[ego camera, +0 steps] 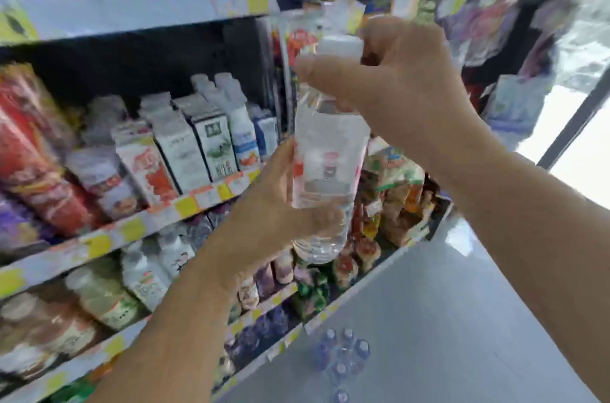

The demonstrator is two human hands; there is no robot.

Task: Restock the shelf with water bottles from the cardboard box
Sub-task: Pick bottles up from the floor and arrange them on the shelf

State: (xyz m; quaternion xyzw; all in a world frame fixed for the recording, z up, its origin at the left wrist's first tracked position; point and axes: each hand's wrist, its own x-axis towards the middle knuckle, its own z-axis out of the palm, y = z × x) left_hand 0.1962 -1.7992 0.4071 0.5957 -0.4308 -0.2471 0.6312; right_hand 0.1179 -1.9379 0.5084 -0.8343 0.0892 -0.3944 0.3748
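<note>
The crowded shelf [198, 203] stands just beyond my grip; its cartons [185, 152] could topple if I shove in carelessly. I hold the water bottle [330, 152] near upright: left hand [274, 204] round its lower body, right hand [396, 85] pinching the neck below the cap [340, 46].

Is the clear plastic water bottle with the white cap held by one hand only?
No: the left hand grips the body of the clear plastic water bottle and the right hand pinches its neck.
</note>
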